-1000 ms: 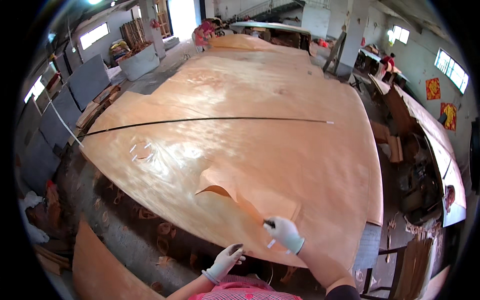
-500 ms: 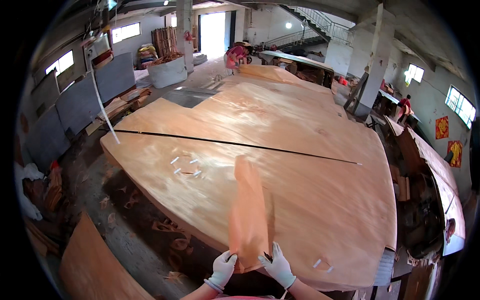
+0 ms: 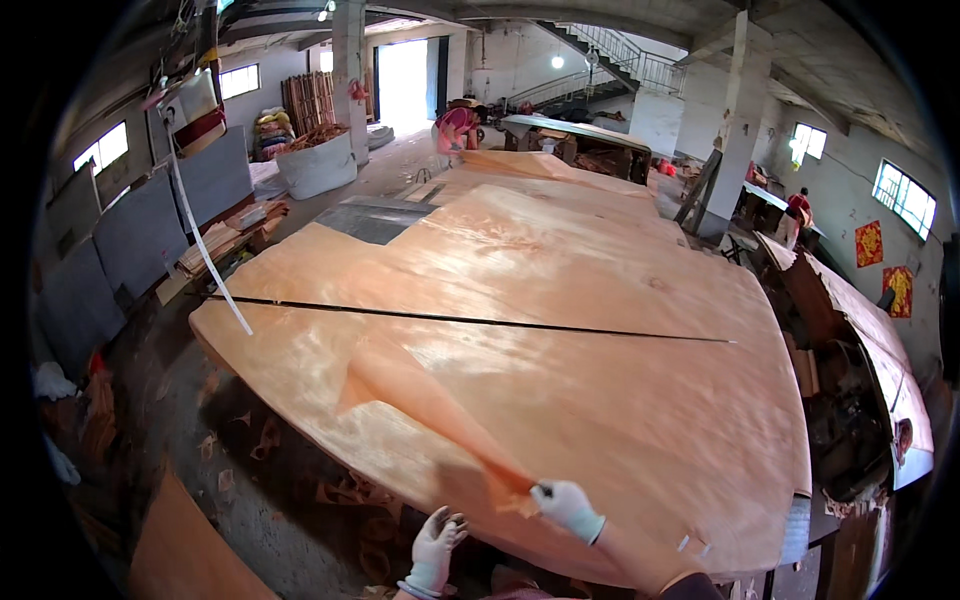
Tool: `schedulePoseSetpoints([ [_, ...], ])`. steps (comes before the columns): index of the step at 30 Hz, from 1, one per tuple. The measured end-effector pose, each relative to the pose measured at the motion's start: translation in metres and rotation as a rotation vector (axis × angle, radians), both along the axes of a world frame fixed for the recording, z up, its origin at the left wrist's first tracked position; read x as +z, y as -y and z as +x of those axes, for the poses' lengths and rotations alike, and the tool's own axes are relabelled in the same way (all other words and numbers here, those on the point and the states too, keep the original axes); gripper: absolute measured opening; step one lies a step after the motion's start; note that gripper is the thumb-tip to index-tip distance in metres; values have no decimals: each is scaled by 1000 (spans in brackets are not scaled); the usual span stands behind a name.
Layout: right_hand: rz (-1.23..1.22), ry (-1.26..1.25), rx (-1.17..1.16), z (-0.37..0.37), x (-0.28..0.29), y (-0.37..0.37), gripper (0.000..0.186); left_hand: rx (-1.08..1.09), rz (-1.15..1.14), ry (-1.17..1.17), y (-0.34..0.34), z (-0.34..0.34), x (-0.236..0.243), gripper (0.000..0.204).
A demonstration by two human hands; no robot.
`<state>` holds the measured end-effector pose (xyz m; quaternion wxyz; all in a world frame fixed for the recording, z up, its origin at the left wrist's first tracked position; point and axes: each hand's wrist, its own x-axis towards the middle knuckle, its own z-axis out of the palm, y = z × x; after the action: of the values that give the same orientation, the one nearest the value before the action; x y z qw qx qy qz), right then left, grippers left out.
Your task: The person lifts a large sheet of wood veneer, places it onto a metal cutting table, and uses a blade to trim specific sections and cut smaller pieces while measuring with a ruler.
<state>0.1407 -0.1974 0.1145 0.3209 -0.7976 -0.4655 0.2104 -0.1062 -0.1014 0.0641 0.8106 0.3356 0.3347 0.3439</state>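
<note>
A large, pale orange wood veneer sheet covers the broad table in front of me. On its near left part lies a narrow veneer strip, slanting with its far end up and to the left. My right hand, in a white glove, pinches the strip's near end, which looks crumpled. Just off the sheet's near edge is my left hand, also gloved, fingers apart and curled a little, with nothing in it. Farther off, a long thin black rod lies across the sheet.
A white strap hangs over the table's left corner. Veneer scraps litter the floor below the near left edge; a loose veneer sheet stands there. Another veneer-covered table is at right. A person bends over the far end.
The strip has swung from pointing straight away from me to slanting leftward. My left hand has let go of it and drawn back; my right hand still grips its near end.
</note>
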Motion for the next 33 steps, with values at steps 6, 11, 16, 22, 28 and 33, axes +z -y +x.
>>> schedulePoseSetpoints([
  [6,132,-113,-357,140,-9,-67,32,265,-24,-310,-64,-53,-40,44],
  [11,213,-46,-524,257,-46,-118,39,435,-108,-404,-74,-88,-47,35],
  [16,300,-46,-638,373,-28,-148,39,516,-290,-362,-85,-94,-75,37],
  [22,419,142,-749,431,-26,-164,26,339,-288,-446,-100,-75,-75,36],
  [28,121,-635,-382,164,-21,-230,29,301,-352,-490,-109,-118,-76,36],
  [33,-95,-975,-172,36,-24,-241,36,149,-377,-401,-147,-161,-85,32],
])
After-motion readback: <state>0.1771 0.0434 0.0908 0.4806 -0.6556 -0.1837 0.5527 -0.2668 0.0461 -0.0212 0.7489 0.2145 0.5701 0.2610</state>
